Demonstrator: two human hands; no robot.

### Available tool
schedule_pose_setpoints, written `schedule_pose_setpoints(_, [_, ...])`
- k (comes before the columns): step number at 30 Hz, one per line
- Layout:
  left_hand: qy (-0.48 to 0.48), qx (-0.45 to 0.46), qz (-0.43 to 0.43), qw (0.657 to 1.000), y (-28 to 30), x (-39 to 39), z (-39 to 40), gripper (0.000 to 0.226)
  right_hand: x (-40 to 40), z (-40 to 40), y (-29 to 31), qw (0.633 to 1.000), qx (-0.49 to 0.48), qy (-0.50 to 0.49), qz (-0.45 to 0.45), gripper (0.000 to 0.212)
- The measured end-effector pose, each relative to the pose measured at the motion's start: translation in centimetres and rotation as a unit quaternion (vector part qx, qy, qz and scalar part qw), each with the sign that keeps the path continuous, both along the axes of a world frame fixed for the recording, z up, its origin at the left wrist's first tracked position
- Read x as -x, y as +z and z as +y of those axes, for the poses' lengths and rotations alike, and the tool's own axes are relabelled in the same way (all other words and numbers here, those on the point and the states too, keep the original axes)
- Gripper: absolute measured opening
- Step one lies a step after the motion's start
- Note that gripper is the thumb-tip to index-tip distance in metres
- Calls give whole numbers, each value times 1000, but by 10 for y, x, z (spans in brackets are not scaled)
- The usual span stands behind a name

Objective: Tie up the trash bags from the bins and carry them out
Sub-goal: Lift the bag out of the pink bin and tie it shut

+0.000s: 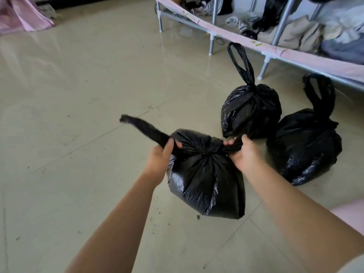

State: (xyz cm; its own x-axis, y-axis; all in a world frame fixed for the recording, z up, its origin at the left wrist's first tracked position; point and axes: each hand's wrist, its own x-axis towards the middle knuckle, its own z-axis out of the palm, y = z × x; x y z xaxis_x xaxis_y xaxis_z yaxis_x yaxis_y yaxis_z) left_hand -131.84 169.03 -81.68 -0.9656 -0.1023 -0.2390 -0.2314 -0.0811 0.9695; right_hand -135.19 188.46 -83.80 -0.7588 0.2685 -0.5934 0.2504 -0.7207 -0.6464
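Gripping opposite twisted ends of the near trash bag (pixel 204 178) — left hand (pixel 160 158) and right hand (pixel 245 152) both clenched; two knotted bags (pixel 250 109) stand behind on the floor (pixel 78 95).

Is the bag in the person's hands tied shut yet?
Gathered shut, knot apparently mid-tie. The bag's neck is cinched, and the left hand and right hand each pull a twisted end outward.

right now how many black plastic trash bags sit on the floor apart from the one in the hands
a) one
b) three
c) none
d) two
d) two: one tied black plastic trash bag and a second rest on the tiled floor, beside the one both hands pull tight.
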Motion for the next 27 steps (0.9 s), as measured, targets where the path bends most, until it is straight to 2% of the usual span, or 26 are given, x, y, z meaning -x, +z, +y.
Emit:
schedule_pose_setpoints(3, [-20,-174,41,984,22,11,2,49,12,-10,25,999,-34,-3,23,43])
schedule_pose_setpoints(5, [-5,-236,37,971,22,13,3,49,18,-13,35,996,-87,13,15,43])
schedule_pose_setpoints(10, [83,-274,-67,956,-12,2,-3,54,10,-18,22,994,-87,57,-37,42])
schedule_pose_setpoints(15, [186,-230,-171,940,-34,-4,2,49,3,-17,-1,982,-152,67,-89,37])
schedule_pose_setpoints(16, [173,-188,-179,950,-35,-6,6,49,1,-14,-5,972,-195,92,-98,37])
schedule_pose_setpoints(18, [71,1,-169,983,-38,-13,15,50,-4,-10,-11,939,-278,170,-104,38])
schedule_pose_setpoints(20, [-44,156,-110,981,-39,-21,18,44,-10,-5,-13,924,-290,237,-83,37])
schedule_pose_setpoints(24, [-198,202,-6,959,-18,-28,14,35,-14,4,-2,870,-342,350,-54,29])
schedule_pose_setpoints(27, [-338,166,39,926,0,-31,18,38,-19,3,3,823,-397,405,-33,30])
